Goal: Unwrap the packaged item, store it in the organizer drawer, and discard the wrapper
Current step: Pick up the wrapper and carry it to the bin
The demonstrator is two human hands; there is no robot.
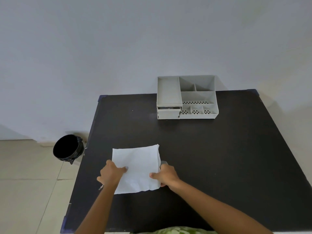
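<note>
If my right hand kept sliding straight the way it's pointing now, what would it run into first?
The right hand points up and left across the white wrapper, which it already grips at the edge. Beyond the paper lies bare black table. The grey organizer sits off to the right of that line, though depth is uncertain.

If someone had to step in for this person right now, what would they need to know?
Left hand: thumb on top of the white wrapper at its left edge, gripping it.
Right hand: gripping the wrapper's right edge; a small grey thing peeks out just beyond it, too hidden to identify.
The wrapper lies spread nearly flat on the black table, near the front.
Grey organizer sits at the table's far edge; its drawer at lower left looks shut or nearly so.
Black bin stands on the floor left of the table.
Done: wrapper opened out.
Left: store the item in the drawer, bin the wrapper.
</note>
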